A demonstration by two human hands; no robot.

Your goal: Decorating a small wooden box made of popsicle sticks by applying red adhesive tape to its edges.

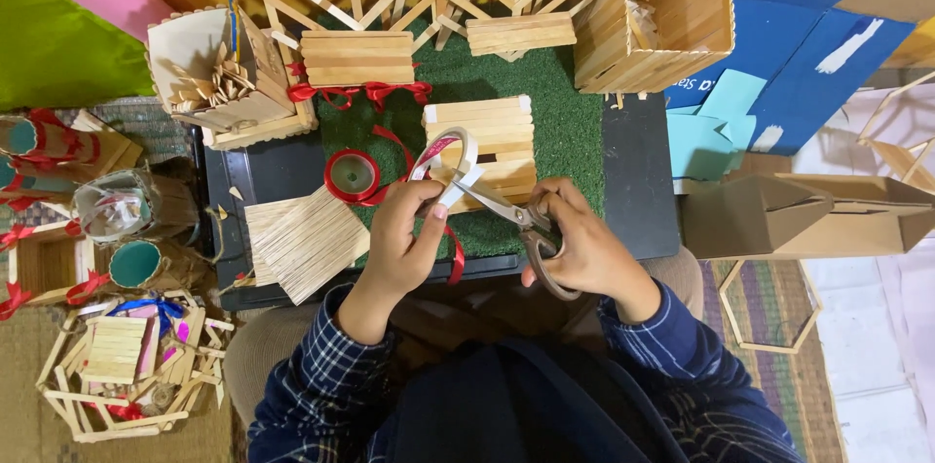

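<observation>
brown cardboard box [808, 215] (folded) lies far right.

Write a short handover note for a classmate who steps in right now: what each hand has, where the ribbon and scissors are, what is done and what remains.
Left hand: pinches a strip of red ribbon that loops up over the stick panel.
Right hand: fingers in the scissors, blades open at the ribbon.
Ribbon spool: on the green mat, left of the hands.
Done: red bows already sit on one stick piece.
Left: the strip is not yet cut.
</observation>
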